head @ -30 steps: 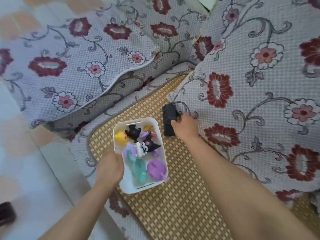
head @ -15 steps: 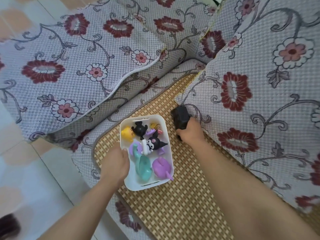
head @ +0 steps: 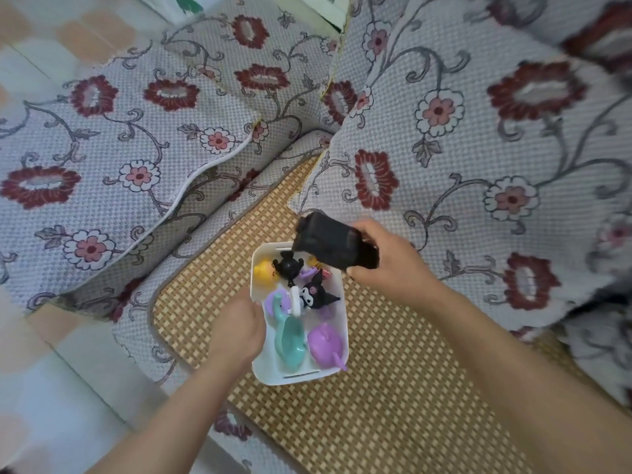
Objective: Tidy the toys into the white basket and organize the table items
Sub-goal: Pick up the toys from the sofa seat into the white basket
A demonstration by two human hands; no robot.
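A white basket (head: 337, 343) sits on a woven straw mat on the sofa seat. Inside lie several toys: a yellow figure (head: 265, 270), a black round figure (head: 287, 266), a black-and-white eared doll (head: 313, 295), a teal scoop (head: 290, 340) and a purple toy (head: 326, 345). My left hand (head: 237, 331) grips the basket's left rim. My right hand (head: 386, 265) holds a black boxy object (head: 328, 242) lifted just above the basket's far right corner.
The straw mat (head: 393, 388) covers the seat. Floral-covered sofa cushions stand to the right (head: 478, 165) and behind on the left (head: 136, 138). Tiled floor (head: 51, 405) lies at the lower left, past the seat's edge.
My right hand has picked the black object up from beside the right cushion and carried it over the basket's far corner. My left hand stays on the basket's rim.
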